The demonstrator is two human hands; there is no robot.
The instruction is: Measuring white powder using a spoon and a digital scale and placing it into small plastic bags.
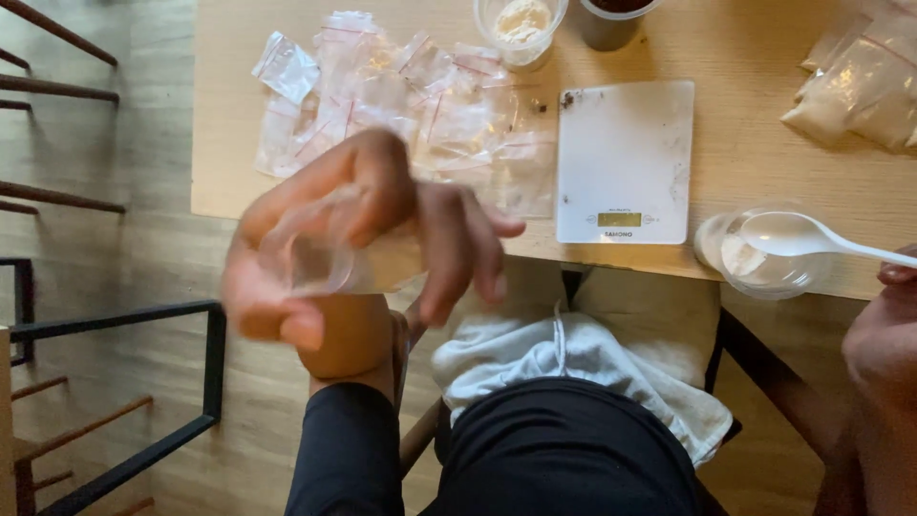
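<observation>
Head view looks down at a wooden bench [745, 143] and the person's lap. The left hand [353, 239] is raised over the bench edge, blurry, with its fingers curled around a small clear bag [334, 258]. It grips the bag. What is inside the bag is too blurry to tell.

The right hand [884, 334] is at the far right edge of the picture. It holds the handle of a white plastic spoon [802, 234] with its fingertips. The spoon's bowl rests over a clear cup [755, 258] near the bench edge. The cup has a little pale powder in it.

A white kitchen scale [626, 158] lies flat just beside the cup. Its top has nothing on it but a few dark crumbs. A heap of empty little clear bags [401, 105] lies behind the left hand. At the back stands a clear tub [521, 29] of pale powder, next to a dark cup [611, 24]. Filled bags [860, 86] of pale powder lie at the right corner. A white cloth [573, 373] sits on the lap.
</observation>
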